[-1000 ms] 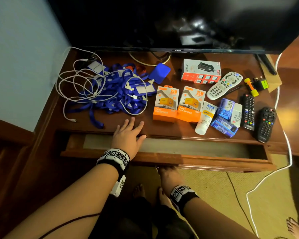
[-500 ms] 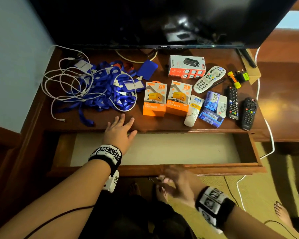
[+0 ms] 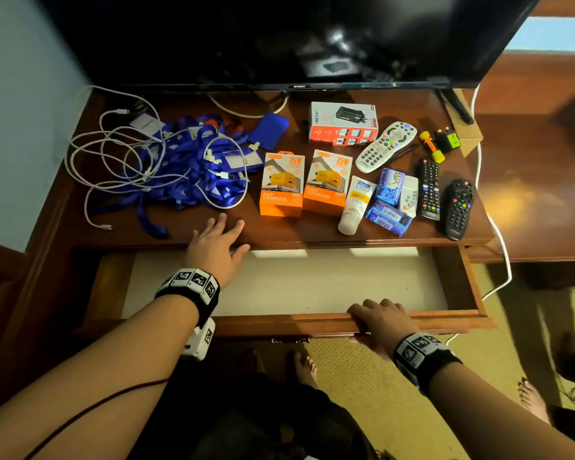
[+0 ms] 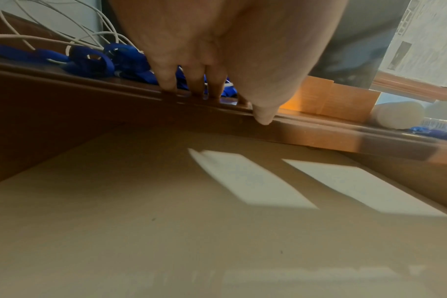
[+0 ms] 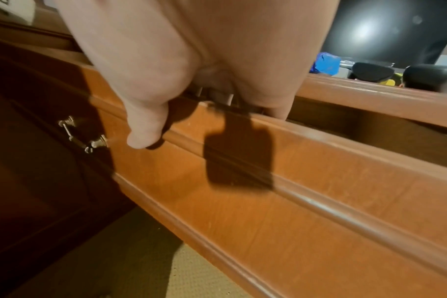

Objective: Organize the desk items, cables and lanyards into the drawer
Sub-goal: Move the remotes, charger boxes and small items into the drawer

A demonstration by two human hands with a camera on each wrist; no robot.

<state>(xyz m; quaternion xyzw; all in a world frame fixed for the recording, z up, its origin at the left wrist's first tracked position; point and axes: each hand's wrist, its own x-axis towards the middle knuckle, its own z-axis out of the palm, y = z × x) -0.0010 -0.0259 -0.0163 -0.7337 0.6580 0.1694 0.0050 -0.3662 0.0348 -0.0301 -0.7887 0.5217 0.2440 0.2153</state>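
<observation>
Just below the glossy dark-wood desk top (image 3: 186, 239) the drawer (image 3: 279, 322) stands pulled out, its floor pale and smooth. Flat and spread, the left hand (image 3: 213, 249) presses the desk edge; the right hand (image 3: 384, 318) curls over the moulded drawer front, thumb outside. On the desk lie tangled white cables (image 3: 113, 161) over blue ribbon lanyards (image 3: 180, 180), and two orange cartons (image 3: 281, 184) reading "25W FAST CHARGER". A blue soap pack (image 3: 392, 185) reads "LUX".

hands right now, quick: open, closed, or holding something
Left hand: open, fingers flat on the desk edge, holding nothing.
Right hand: fingers curled over the drawer front, gripping it.
</observation>
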